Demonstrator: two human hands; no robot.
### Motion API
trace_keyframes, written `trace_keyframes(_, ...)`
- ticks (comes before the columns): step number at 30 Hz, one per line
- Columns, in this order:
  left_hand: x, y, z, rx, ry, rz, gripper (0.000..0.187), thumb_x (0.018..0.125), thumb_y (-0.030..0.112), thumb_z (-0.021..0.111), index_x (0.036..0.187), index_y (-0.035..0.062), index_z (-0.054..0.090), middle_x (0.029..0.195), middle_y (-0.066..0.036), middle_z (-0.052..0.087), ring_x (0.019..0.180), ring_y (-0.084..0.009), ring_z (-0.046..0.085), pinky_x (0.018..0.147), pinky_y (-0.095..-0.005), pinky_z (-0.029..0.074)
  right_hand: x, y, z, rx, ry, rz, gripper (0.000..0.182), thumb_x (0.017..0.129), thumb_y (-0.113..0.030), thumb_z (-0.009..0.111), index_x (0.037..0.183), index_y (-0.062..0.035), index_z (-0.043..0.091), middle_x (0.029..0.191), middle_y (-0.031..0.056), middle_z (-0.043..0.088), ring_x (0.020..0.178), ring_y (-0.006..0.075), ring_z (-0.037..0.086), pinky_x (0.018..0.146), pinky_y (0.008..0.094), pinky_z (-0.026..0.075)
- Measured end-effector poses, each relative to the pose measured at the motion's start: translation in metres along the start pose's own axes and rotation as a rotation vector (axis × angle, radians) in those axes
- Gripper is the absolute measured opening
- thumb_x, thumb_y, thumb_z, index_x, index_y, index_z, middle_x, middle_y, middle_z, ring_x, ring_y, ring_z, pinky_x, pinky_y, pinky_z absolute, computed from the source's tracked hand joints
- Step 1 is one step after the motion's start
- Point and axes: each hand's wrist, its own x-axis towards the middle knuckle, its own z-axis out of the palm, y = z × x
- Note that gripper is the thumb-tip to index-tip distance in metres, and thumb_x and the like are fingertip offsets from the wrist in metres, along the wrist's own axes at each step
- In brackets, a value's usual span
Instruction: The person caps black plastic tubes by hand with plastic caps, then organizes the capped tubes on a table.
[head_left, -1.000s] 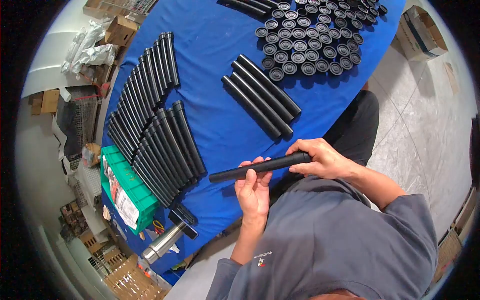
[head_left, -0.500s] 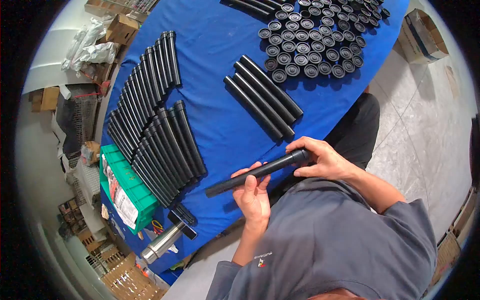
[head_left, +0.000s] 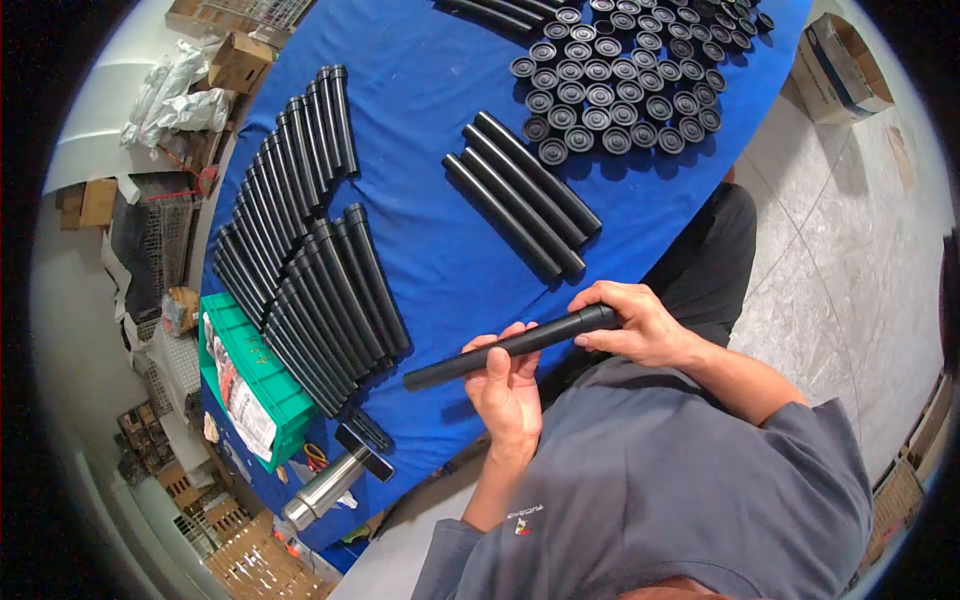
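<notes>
A black tube [head_left: 470, 364] with a wider cap at its right end is held slanted in front of my shirt, over the table's near edge. My left hand [head_left: 507, 395] supports it from below around the middle, thumb over the near side. The fingers of my right hand [head_left: 645, 325] are closed round the capped end and partly hide it. Just beyond lie several loose black tubes [head_left: 525, 205], side by side on the blue cloth. Farther back stand many round black caps [head_left: 597, 95], grouped close together.
Rows of black tubes with wider ends [head_left: 320, 290] lie at the left. Beside them are a green crate [head_left: 285, 385], a steel flask [head_left: 325, 490] and a dark phone-like slab [head_left: 365, 452]. A cardboard box [head_left: 845, 70] sits on the floor at the right.
The tube has shifted slightly left. My right thumb and fingers have moved a little on the capped end, while my left hand keeps its hold.
</notes>
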Motion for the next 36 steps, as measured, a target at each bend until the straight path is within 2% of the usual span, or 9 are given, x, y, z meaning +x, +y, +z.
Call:
trace_keyframes(7, 0.003, -0.005, -0.003, -0.045, 0.004, -0.060, 0.026, 0.100, 0.019, 0.070, 0.121, 0.0061, 0.060, 0.120, -0.023, 0.071, 0.114, -0.0368, 0.070, 0.097, -0.0486, 0.062, 0.000, -0.012, -0.005, -0.197, -0.017, -0.010, 0.036, 0.083, -0.006, 0.081, 0.115, -0.0015, 0.065, 0.095, 0.0129, 0.066, 0.088, 0.0294, 0.068, 0.074, 0.0391, 0.053)
trace_keyframes(11, 0.012, -0.004, -0.015, -0.128, -0.053, -0.258, 0.026, 0.102, 0.019, 0.068, 0.122, 0.0035, 0.061, 0.121, -0.023, 0.071, 0.116, -0.0337, 0.070, 0.098, -0.0476, 0.061, -0.003, -0.004, -0.001, -0.342, -0.032, -0.325, 0.038, 0.082, -0.001, 0.077, 0.116, -0.0009, 0.060, 0.111, 0.0172, 0.064, 0.104, 0.0385, 0.065, 0.085, 0.0454, 0.056)
trace_keyframes(16, 0.015, -0.010, -0.025, -0.195, -0.012, -0.328, 0.026, 0.102, 0.019, 0.068, 0.120, 0.0002, 0.062, 0.115, -0.022, 0.073, 0.106, -0.0316, 0.073, 0.091, -0.0444, 0.064, -0.006, -0.013, 0.005, -0.304, -0.040, -0.267, 0.036, 0.085, -0.005, 0.079, 0.116, -0.0003, 0.061, 0.111, 0.0166, 0.065, 0.102, 0.0357, 0.067, 0.085, 0.0425, 0.056)
trace_keyframes(19, 0.017, 0.007, -0.032, 0.202, -0.213, -0.582, 0.026, 0.103, 0.020, 0.067, 0.116, -0.0024, 0.064, 0.103, -0.020, 0.075, 0.090, -0.0299, 0.077, 0.079, -0.0394, 0.065, -0.004, -0.009, 0.003, -0.287, 0.019, -0.274, 0.031, 0.087, -0.007, 0.077, 0.113, 0.0009, 0.062, 0.108, 0.0164, 0.066, 0.101, 0.0350, 0.067, 0.084, 0.0414, 0.056)
trace_keyframes(22, -0.006, 0.022, -0.025, 0.806, -0.283, -0.358, 0.032, 0.103, 0.027, 0.068, 0.108, -0.0044, 0.067, 0.095, -0.022, 0.075, 0.073, -0.0279, 0.075, 0.067, -0.0337, 0.062, -0.003, -0.012, -0.004, -0.254, 0.024, -0.115, 0.029, 0.089, -0.009, 0.077, 0.114, -0.0005, 0.064, 0.101, 0.0153, 0.065, 0.093, 0.0331, 0.067, 0.079, 0.0406, 0.053)
trace_keyframes(23, -0.008, 0.025, -0.029, 0.903, -0.301, -0.190, 0.035, 0.095, 0.027, 0.077, 0.112, -0.0023, 0.069, 0.105, -0.022, 0.075, 0.086, -0.0316, 0.076, 0.075, -0.0374, 0.061, -0.002, -0.007, -0.007, -0.264, 0.041, -0.137, 0.030, 0.089, -0.009, 0.077, 0.114, -0.0008, 0.064, 0.100, 0.0151, 0.065, 0.091, 0.0325, 0.067, 0.077, 0.0402, 0.053)
trace_keyframes(26, 0.025, 0.033, 0.001, 1.419, -0.447, 0.879, 0.050, 0.085, 0.030, 0.085, 0.122, 0.0001, 0.069, 0.119, -0.020, 0.073, 0.108, -0.0374, 0.071, 0.095, -0.0458, 0.056, -0.001, -0.013, -0.008, -0.259, 0.048, -0.034, 0.033, 0.088, -0.010, 0.078, 0.116, 0.0004, 0.064, 0.099, 0.0156, 0.065, 0.087, 0.0306, 0.066, 0.074, 0.0386, 0.052)
trace_keyframes(29, 0.045, 0.035, 0.014, 1.641, -0.602, 0.798, 0.065, 0.079, 0.039, 0.086, 0.129, 0.0015, 0.067, 0.128, -0.017, 0.070, 0.124, -0.0397, 0.063, 0.112, -0.0518, 0.044, -0.001, 0.001, -0.005, -0.309, 0.066, -0.161, 0.032, 0.086, -0.008, 0.079, 0.113, 0.0015, 0.065, 0.098, 0.0155, 0.065, 0.086, 0.0298, 0.066, 0.071, 0.0372, 0.051)
trace_keyframes(36, 0.058, 0.018, -0.007, 1.522, -0.690, 0.726, 0.036, 0.082, 0.018, 0.080, 0.114, 0.0042, 0.072, 0.108, -0.012, 0.075, 0.100, -0.0316, 0.073, 0.087, -0.0440, 0.055, -0.001, -0.007, -0.001, -0.296, 0.070, -0.112, 0.029, 0.084, -0.004, 0.077, 0.110, 0.0022, 0.065, 0.095, 0.0151, 0.063, 0.083, 0.0291, 0.064, 0.069, 0.0360, 0.051)
